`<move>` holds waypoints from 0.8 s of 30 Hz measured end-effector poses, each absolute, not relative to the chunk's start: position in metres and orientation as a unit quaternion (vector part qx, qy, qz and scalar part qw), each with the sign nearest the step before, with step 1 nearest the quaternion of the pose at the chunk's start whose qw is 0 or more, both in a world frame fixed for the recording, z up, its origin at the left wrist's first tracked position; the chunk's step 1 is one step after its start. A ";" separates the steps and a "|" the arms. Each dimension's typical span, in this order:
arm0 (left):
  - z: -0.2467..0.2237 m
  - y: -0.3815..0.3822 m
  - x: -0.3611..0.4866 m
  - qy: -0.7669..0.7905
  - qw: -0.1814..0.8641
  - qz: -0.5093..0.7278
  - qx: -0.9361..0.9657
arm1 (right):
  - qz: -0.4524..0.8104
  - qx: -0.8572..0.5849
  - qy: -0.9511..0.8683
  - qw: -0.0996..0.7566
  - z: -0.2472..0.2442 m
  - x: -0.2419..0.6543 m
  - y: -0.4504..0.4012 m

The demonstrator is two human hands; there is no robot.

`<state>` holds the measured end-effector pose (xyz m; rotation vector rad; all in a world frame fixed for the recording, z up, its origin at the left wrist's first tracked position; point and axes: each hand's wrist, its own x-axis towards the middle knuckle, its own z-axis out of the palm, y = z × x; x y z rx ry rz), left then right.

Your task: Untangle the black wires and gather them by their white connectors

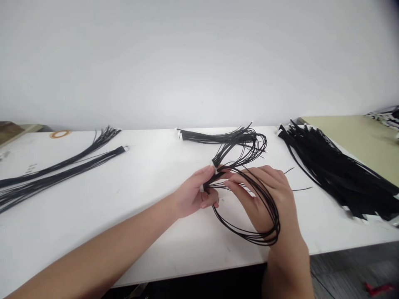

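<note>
My left hand (195,191) is closed round the end of a black wire harness (249,236), near its white connector (213,165). Thin black wires curve from there in a wide loop that passes over the back of my right hand (280,199). With thumb and fingertips drawn together, my right hand pinches some of the loose wires, close to my left fingers. Two wire ends stick out to the right behind it. Just beyond my hands, another bundle of black wires (202,136) with white connectors lies on the table, its wires curling forward toward my left thumb.
Long black wire bundles (77,167) stretch across the left side of the white table (149,236). A thick pile of black cables (339,170) covers the right side. At the back left lies an orange ring (60,134), and a pale wall stands behind the table.
</note>
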<state>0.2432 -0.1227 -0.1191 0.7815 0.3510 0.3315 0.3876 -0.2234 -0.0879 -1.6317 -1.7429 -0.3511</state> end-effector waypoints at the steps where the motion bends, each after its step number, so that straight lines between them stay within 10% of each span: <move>1: -0.119 -0.123 0.243 0.173 0.894 0.159 0.381 | -0.137 -0.633 -0.675 0.355 -0.088 0.388 -0.223; 12: -0.116 -0.124 0.244 0.152 0.882 0.122 0.428 | 0.259 -0.665 -0.466 0.522 -0.080 0.414 -0.245; 24: -0.116 -0.122 0.244 0.161 0.901 0.134 0.381 | 0.424 -0.501 -0.385 0.649 -0.075 0.441 -0.256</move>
